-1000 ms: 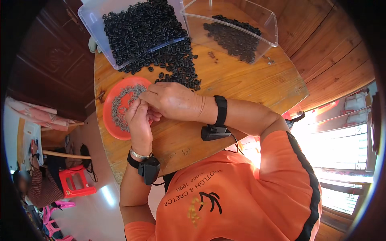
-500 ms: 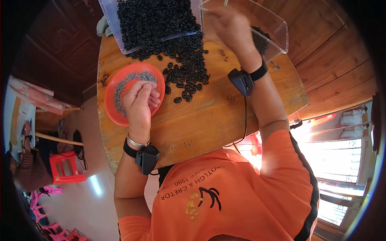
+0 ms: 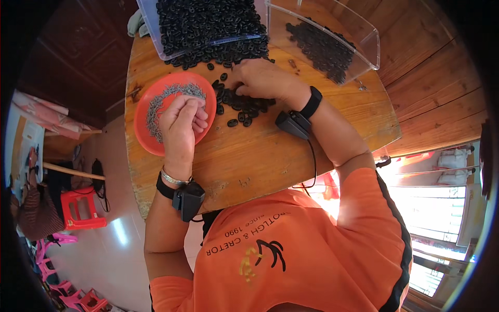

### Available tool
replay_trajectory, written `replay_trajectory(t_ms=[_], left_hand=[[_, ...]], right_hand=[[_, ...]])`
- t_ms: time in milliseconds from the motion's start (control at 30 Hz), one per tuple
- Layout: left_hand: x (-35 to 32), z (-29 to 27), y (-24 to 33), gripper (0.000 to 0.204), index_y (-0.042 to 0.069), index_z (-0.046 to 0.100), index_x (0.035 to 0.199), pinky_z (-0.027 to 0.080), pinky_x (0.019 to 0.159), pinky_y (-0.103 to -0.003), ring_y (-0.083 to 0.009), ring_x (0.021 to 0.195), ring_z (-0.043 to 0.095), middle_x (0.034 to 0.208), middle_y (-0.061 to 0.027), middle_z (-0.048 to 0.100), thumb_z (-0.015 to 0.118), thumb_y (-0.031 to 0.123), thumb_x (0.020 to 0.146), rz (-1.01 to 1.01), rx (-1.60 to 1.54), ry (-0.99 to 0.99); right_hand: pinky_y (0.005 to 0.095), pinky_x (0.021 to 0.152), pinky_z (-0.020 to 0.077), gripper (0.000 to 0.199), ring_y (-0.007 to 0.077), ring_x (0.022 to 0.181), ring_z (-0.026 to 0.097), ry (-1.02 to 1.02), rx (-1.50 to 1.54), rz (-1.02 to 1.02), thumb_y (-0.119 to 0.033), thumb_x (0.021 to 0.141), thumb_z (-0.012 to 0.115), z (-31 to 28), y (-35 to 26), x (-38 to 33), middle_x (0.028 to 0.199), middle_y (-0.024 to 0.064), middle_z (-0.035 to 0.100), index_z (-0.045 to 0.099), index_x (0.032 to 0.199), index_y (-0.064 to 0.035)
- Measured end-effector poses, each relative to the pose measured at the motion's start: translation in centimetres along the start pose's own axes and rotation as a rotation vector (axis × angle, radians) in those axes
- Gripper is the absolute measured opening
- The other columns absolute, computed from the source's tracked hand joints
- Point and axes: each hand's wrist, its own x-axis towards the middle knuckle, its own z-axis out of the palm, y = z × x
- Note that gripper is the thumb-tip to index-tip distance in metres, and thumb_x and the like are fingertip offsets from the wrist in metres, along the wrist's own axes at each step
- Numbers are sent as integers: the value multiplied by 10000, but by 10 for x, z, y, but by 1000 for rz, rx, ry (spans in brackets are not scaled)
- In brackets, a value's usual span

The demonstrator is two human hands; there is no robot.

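Head view: loose black ovals point(image 3: 253, 107) lie at seven o'clock from the nearer right grip point(image 3: 265, 79), long axes mixed; I cannot tell whether it pinches any. The left grip point(image 3: 183, 118), over the orange dish point(image 3: 141, 125), curls narrow, palm hidden.

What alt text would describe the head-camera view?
A person's right hand reaches among loose black oval pieces on a wooden table, while the left hand curls over an orange plate of small grey pieces. Beyond are two plastic bins holding more black pieces.

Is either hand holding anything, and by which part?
Cannot tell: the left hand, curled over the red plate, and right hand, over black pieces, hide any hold.
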Motion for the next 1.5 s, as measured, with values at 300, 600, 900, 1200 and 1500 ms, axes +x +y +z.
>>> replay_trajectory(t_ms=[300, 600, 900, 1200, 1500], left_hand=[[1, -1, -1, 224, 17, 606, 878, 407, 537, -210, -91, 582, 520, 707, -26, 574, 459, 178, 929, -6, 40, -23], [0, -2, -1, 218, 27, 610, 878, 407, 529, -205, -89, 582, 525, 705, -25, 577, 466, 184, 926, -7, 45, -13], [6, -7, 2, 205, 19, 621, 858, 403, 500, -194, -77, 549, 515, 681, -20, 580, 499, 174, 912, 17, -37, 40], [11, -18, 4, 193, 26, 615, 868, 401, 490, -193, -78, 542, 518, 675, -22, 575, 495, 171, 909, -21, -34, 106], [18, -24, -3, 215, 53, 567, 911, 421, 506, -201, -99, 562, 545, 703, -37, 591, 434, 219, 946, -73, -39, 108]], right_hand=[[405, 672, 477, 136, 317, 780, 612, 81, -88, 119, -148, 757, 627, -5, 13, -3, 793, 127, 640, 676, 857, -70], [387, 705, 495, 151, 307, 810, 618, 185, 15, 74, -176, 784, 629, 0, 5, 5, 855, 117, 651, 681, 858, -55], [392, 650, 509, 118, 293, 742, 627, 238, -360, -137, -153, 707, 628, 26, -9, 16, 743, 122, 647, 672, 764, -59], [356, 642, 500, 103, 263, 717, 621, 370, 216, -25, -113, 735, 632, -3, -40, 20, 765, 97, 617, 654, 814, -50], [378, 637, 498, 94, 278, 756, 600, 572, -21, -200, -120, 749, 616, 15, -84, 57, 763, 76, 601, 653, 828, -83]])
